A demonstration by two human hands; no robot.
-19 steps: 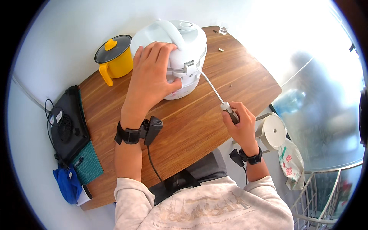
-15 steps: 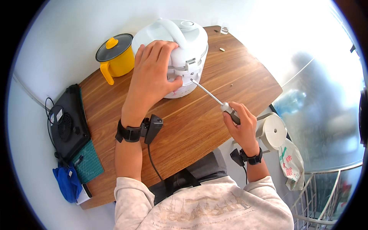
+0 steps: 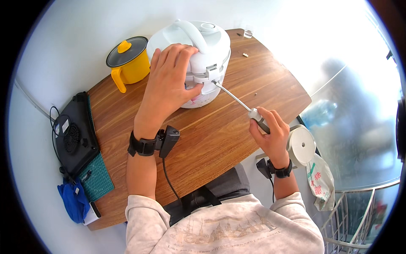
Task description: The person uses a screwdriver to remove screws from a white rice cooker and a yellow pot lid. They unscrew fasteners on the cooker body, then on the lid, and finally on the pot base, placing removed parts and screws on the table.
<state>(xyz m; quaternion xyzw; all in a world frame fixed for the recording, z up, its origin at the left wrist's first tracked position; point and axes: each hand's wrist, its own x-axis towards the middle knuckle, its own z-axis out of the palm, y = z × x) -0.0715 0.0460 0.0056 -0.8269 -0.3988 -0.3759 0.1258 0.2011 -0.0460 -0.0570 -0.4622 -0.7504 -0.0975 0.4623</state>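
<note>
A white rice cooker [image 3: 218, 48] stands at the far side of the wooden table, its lid down. My left hand [image 3: 165, 84] grips its front, fingers over the lid beside the handle and thumb pressed lower, near the latch [image 3: 210, 73]. From the right, my right hand [image 3: 272, 136] holds a screwdriver [image 3: 255, 114] by its grey and white handle. The screwdriver's metal shaft slants up to the left, and its tip meets the cooker's front just below the latch, at what looks like a screw. Part of the cooker's front is hidden behind my left hand.
Left of the cooker is a yellow pot [image 3: 134, 72] with a dark lid. A black fan-cooled pad [image 3: 76, 133], a green cutting mat [image 3: 99, 175] and blue cloth [image 3: 74, 201] line the left edge. A small clear cup [image 3: 248, 34] stands far right; a white stool [image 3: 302, 146] is beside the table.
The screwdriver's tip has moved slightly up and right, from lower on the cooker's front to just below the latch. My right hand has shifted a little right; my left hand stays put.
</note>
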